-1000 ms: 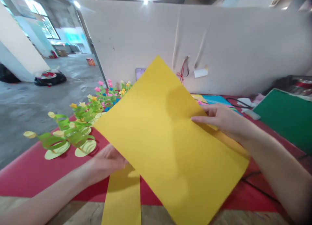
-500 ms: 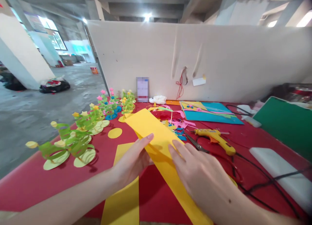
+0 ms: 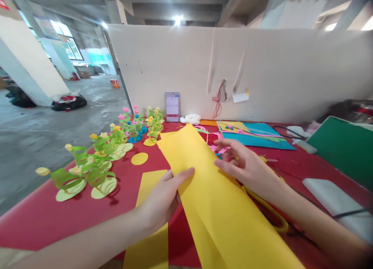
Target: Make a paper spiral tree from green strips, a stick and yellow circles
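Observation:
A large sheet of yellow paper (image 3: pixel 215 199) is held above the table, folded over lengthwise and partly spread. My left hand (image 3: pixel 164 199) grips its left edge, thumb on top and the other fingers hidden beneath. At the right edge is my right hand (image 3: pixel 246 162), fingers apart and loosely bent, its thumb close to or touching the paper; I cannot tell which. A yellow paper strip (image 3: pixel 148 234) lies on the table under my left forearm. Beyond it rests a yellow paper disc (image 3: pixel 139 158).
Several green curled-paper plants (image 3: pixel 100 175) on round bases line the left of the red table (image 3: pixel 37 222). Blue card (image 3: pixel 262 135) lies at the back. A phone-like screen (image 3: pixel 172 107) leans on the white partition (image 3: pixel 175 63). Right are a green board (image 3: pixel 344 152) and yellow-handled scissors (image 3: pixel 281 222).
My right hand has let go of the folded paper and moved up and to the right. The sheet has opened wider on the right, while my left hand keeps hold of it.

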A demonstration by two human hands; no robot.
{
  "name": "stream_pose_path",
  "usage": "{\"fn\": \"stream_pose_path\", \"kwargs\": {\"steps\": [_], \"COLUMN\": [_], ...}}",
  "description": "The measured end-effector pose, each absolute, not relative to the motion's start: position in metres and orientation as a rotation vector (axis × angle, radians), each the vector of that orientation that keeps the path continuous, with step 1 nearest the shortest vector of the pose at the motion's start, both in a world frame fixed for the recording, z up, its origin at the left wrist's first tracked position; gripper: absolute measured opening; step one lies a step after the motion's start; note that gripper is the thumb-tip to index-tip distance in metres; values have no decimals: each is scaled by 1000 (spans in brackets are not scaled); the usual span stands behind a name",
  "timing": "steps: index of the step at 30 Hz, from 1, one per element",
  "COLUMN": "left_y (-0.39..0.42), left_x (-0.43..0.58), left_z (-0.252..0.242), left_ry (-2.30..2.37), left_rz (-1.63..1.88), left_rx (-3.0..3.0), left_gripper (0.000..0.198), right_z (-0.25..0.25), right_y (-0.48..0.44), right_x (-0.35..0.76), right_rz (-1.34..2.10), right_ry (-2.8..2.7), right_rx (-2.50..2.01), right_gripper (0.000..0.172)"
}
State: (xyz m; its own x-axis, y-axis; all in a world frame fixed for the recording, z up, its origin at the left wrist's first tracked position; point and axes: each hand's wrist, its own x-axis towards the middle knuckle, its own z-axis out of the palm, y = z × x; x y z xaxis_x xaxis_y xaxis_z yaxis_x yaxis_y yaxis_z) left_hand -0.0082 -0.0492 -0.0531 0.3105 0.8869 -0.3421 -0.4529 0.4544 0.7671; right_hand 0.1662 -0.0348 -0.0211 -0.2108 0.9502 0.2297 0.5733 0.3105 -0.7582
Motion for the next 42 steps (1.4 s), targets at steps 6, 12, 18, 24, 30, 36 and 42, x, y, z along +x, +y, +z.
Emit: {"fn": "stream_pose_path", "kwargs": {"steps": [6, 12, 18, 24, 30, 36, 42], "left_y": [-55, -36, -23, -35, -47, -53, -55], "left_x": [-7, -18, -23, -22, -20, -20, -19], "left_z": [-59, -42, -19, -11, -25, -25, -18], "left_ry": [763, 756, 905, 773, 601, 558, 384], "left_rz": [799, 984, 1065, 1114, 1065, 940, 949], "left_rx": [827, 1170, 1391, 1300, 1030, 1037, 1178], "left_gripper": [24, 32, 28, 22, 21, 17, 25], "right_z": [-22, -20, -3, 11, 12, 12, 17], "right_y": [-30, -32, -36, -51, -59, -63, -64], "right_x": [169, 173, 168, 174, 169, 165, 161], "right_rz": [1822, 1782, 1704, 1679, 1852, 1839, 1784], "right_ry": [-1453, -1325, -1258, -1213, -1162, -1154, -1162], "right_rx": [-1092, -1186, -1265, -1427, -1400, -1470, -1551], "right_gripper": [47, 52, 41, 35, 33, 33, 35]}}
